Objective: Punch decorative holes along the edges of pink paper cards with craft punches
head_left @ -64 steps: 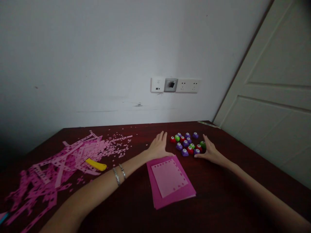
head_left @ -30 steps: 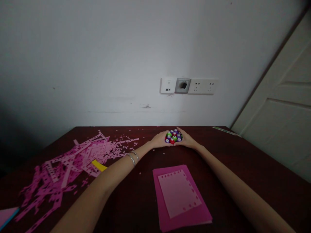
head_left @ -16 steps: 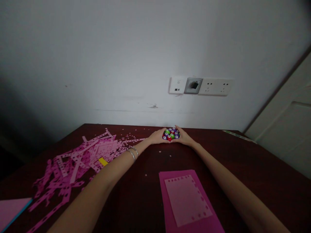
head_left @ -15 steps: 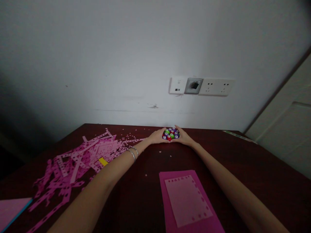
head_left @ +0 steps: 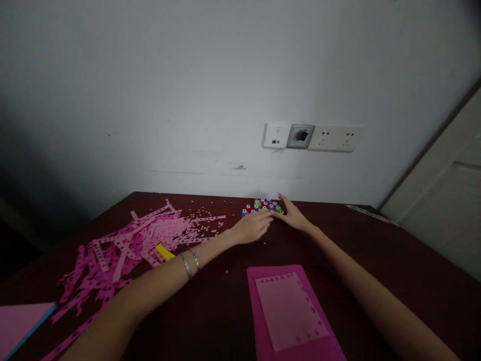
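A tight cluster of small coloured punches (head_left: 263,206), purple, red and green, sits at the far edge of the dark red table (head_left: 376,250) near the wall. My left hand (head_left: 253,226) hovers just in front of the cluster, fingers loosely curled and empty, bracelets on the wrist. My right hand (head_left: 293,215) lies flat with fingers stretched, its tips against the cluster's right side. A magenta sheet (head_left: 293,341) with a lighter pink punched sheet (head_left: 288,311) on top lies near me.
A heap of pink punched paper strips (head_left: 124,245) and small confetti covers the left of the table, with a yellow piece (head_left: 165,251) in it. A pink sheet (head_left: 18,321) lies at the near left corner. Wall sockets (head_left: 311,137) and a door (head_left: 443,200) stand behind.
Both hands pushed the punches together and away to the wall. Now my left hand has drawn back from the cluster and my right hand has loosened beside it.
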Demonstrator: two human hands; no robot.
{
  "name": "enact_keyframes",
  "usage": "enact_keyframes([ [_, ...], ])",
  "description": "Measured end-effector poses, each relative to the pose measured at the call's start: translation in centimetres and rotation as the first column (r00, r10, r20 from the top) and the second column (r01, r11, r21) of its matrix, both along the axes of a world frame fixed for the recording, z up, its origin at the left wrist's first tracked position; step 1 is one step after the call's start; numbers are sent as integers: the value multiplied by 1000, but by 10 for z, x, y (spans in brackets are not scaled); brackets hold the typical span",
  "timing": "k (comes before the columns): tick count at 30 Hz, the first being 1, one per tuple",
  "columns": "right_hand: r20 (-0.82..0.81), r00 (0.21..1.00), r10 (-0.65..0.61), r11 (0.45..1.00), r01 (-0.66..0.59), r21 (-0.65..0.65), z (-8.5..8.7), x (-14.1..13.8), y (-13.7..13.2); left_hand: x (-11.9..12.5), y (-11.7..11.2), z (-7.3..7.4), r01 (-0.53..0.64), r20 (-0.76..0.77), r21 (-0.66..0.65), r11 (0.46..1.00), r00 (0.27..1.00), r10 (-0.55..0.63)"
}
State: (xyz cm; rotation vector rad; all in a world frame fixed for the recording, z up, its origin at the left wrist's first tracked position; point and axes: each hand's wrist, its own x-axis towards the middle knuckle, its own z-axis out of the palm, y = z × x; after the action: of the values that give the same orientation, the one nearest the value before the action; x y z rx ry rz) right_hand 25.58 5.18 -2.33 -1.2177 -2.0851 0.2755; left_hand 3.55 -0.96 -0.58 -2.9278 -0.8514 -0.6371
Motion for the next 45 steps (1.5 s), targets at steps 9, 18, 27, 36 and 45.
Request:
enact_keyframes([
  [9, 210, 942, 261, 957, -282, 76, 19, 3, -155, -33, -56, -15, 39, -278, -275, 961, 953, -119],
  [18, 313, 838, 447, 889, -376, -262, 10, -19, -233, -105, -28, -17, -314, -365, -151, 937, 899, 243],
  [27, 336, 843, 421, 899, -337, -281, 17, -23, -233, -88, -57, -8, -320, -335, 8, 947, 892, 305],
  [36, 349, 852, 391, 915, -317, -250, 12, -25, -234, -72, -94, -3, 49, -363, -323, 945, 916, -172],
  [45, 270, 887, 375, 915, -307, -262, 6, -25, -233, -84, -31, 4, -379, -366, -33, 925, 866, 342],
])
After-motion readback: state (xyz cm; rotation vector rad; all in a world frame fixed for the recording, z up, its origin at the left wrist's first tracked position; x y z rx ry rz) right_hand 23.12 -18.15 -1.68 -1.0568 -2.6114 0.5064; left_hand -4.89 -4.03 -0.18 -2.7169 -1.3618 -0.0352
